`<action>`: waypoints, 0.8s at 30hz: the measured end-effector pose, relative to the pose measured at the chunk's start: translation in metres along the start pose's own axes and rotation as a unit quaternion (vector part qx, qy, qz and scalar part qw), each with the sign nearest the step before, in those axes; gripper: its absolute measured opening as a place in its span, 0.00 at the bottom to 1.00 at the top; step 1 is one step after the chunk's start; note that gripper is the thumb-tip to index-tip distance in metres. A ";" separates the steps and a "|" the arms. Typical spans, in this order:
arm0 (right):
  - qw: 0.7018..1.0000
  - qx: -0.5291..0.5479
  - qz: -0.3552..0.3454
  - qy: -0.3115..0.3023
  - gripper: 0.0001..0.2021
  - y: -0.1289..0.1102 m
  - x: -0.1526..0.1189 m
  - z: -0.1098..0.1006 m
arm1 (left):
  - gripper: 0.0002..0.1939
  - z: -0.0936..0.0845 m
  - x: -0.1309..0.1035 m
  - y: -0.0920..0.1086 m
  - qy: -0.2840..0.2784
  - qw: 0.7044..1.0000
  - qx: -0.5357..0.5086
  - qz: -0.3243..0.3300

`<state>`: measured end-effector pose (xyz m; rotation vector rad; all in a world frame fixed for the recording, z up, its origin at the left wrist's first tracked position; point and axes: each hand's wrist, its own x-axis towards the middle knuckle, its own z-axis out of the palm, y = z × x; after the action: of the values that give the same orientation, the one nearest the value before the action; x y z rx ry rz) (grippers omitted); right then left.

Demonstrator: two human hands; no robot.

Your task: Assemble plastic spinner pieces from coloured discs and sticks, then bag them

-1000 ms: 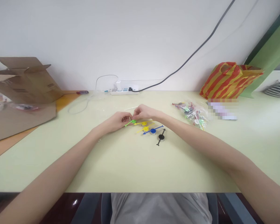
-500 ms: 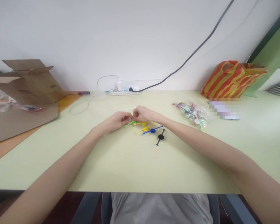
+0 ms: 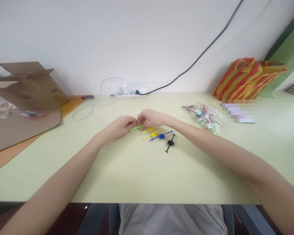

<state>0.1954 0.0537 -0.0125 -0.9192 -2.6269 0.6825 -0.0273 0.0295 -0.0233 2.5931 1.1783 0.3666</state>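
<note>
My left hand (image 3: 124, 125) and my right hand (image 3: 150, 118) meet at the middle of the table, their fingertips bent inward. A green arrow spinner (image 3: 135, 128) lies under the fingertips; my right fingers close over its disc, and the arrow points left. My left thumb and fingers are pinched just above it, and what they hold is hidden. Close by to the right, in a slanting row, sit two yellow arrow spinners (image 3: 153, 134), a blue arrow spinner (image 3: 161, 136) and a black arrow spinner (image 3: 171, 143), each on a clear round base.
A clear bag of colourful spinner parts (image 3: 205, 118) lies to the right, before a red-and-yellow striped bag (image 3: 245, 80). At the wall is a power strip (image 3: 131, 96) with a dark cable (image 3: 198, 58). An open cardboard box (image 3: 36, 91) stands left, near a screwdriver (image 3: 87, 97).
The view has shifted slightly. My right hand has come down a little over the green spinner's disc, and my fingertips have parted slightly. The other spinners keep their places.
</note>
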 end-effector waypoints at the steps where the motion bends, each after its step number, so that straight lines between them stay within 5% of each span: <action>1: 1.000 -0.012 -0.001 0.008 0.08 -0.001 0.000 0.001 | 0.13 0.000 0.000 0.001 -0.001 1.000 0.005 0.001; 12: 0.985 -0.167 -0.048 0.012 0.11 -0.008 0.005 0.005 | 0.14 -0.002 -0.001 0.007 -0.002 1.000 0.000 -0.010; 18: 0.979 -0.196 -0.061 0.017 0.10 -0.018 -0.001 -0.009 | 0.16 -0.003 -0.002 0.006 -0.002 1.000 0.005 -0.011; 24: 0.983 -0.182 0.001 0.001 0.07 -0.011 -0.009 -0.024 | 0.19 -0.003 -0.002 0.005 0.001 0.999 0.026 -0.029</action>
<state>0.2061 0.0486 0.0132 -1.0142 -2.8007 0.1989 -0.0258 0.0251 -0.0188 2.5963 1.2753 0.3301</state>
